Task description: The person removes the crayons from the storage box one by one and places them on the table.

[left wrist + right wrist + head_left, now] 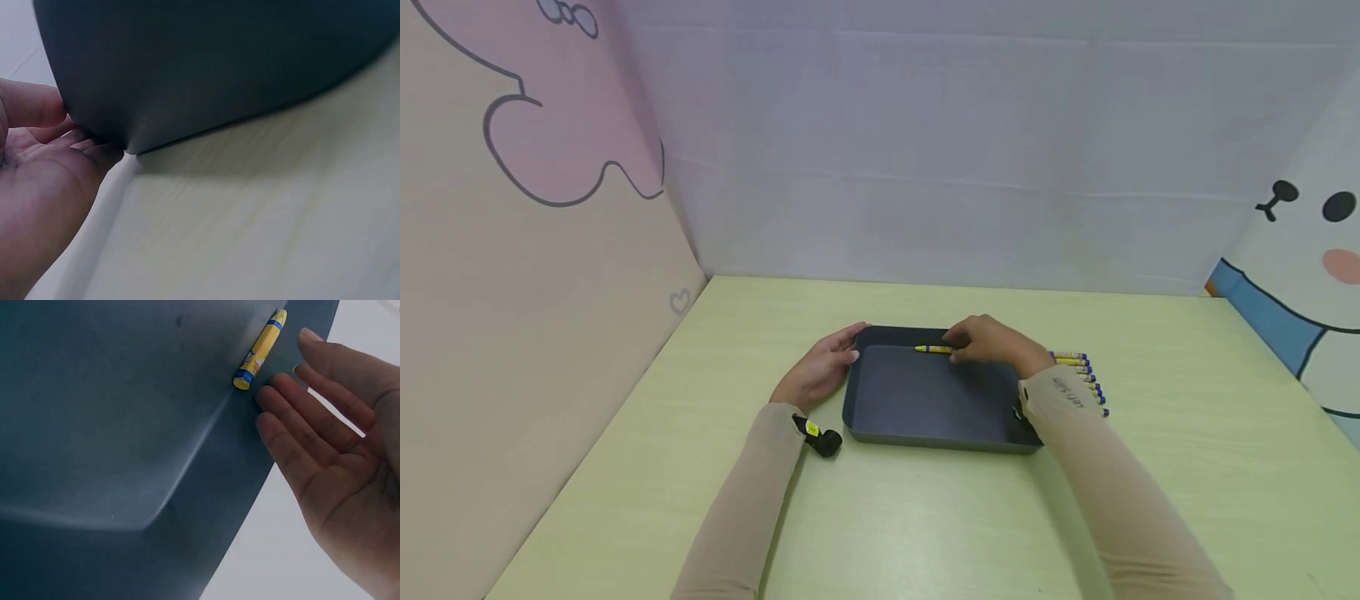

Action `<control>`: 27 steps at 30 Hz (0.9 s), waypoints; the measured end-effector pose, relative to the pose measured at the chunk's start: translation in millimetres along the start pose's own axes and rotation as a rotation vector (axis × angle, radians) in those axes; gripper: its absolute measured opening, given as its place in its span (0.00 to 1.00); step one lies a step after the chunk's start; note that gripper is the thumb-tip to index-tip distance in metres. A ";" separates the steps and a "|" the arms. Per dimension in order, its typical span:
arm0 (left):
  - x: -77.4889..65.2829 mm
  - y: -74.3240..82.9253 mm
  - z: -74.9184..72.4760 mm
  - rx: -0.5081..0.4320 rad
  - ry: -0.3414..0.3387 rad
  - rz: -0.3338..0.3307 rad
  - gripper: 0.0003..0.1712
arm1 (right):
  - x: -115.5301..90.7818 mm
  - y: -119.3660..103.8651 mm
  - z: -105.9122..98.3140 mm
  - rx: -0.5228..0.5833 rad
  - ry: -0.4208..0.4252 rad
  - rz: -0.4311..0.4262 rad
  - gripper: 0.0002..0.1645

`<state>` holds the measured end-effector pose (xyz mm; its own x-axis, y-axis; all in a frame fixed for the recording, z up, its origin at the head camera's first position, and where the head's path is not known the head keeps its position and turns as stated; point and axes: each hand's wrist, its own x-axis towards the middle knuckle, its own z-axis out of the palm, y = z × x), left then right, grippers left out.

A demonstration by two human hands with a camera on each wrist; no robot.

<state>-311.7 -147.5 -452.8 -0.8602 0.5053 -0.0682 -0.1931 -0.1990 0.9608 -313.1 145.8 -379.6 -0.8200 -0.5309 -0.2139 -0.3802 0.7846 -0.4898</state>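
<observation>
A dark grey rectangular tray (936,396) rests on the table. My left hand (823,367) grips its far left corner; in the left wrist view the thumb (34,105) meets the tray's edge and the other fingers bend in at the corner. Inside the tray, along the far wall, lies a yellow crayon (260,351) with blue bands. Beside it, over the far side of the tray, my right hand (992,342) has its fingers loosely bent. In the right wrist view a small gap separates those fingers (294,425) from the crayon.
Several more yellow crayons (1072,362) with blue ends lie in a row on the table just right of the tray, partly hidden by the right forearm. The pale yellow table (925,517) meets a white cloth wall (925,167) at the back.
</observation>
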 end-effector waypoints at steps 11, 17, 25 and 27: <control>1.1 -1.2 -0.2 -0.012 0.002 0.010 0.38 | 2.0 -2.5 9.0 -0.063 0.010 0.011 0.26; -0.4 0.2 1.7 -0.002 0.010 -0.006 0.38 | 4.6 -3.9 14.7 -0.094 0.033 0.024 0.23; 1.1 -1.0 1.8 0.000 0.011 -0.006 0.38 | 4.2 -3.6 18.7 -0.090 0.056 -0.005 0.21; 1.2 -1.0 1.8 -0.001 0.013 -0.005 0.38 | 3.6 -2.5 19.9 -0.087 0.063 -0.015 0.20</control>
<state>-311.7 -145.2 -453.3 -0.8655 0.4950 -0.0762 -0.1974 -0.1975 0.9602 -306.6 135.5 -396.0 -0.8383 -0.5235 -0.1526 -0.4258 0.8032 -0.4166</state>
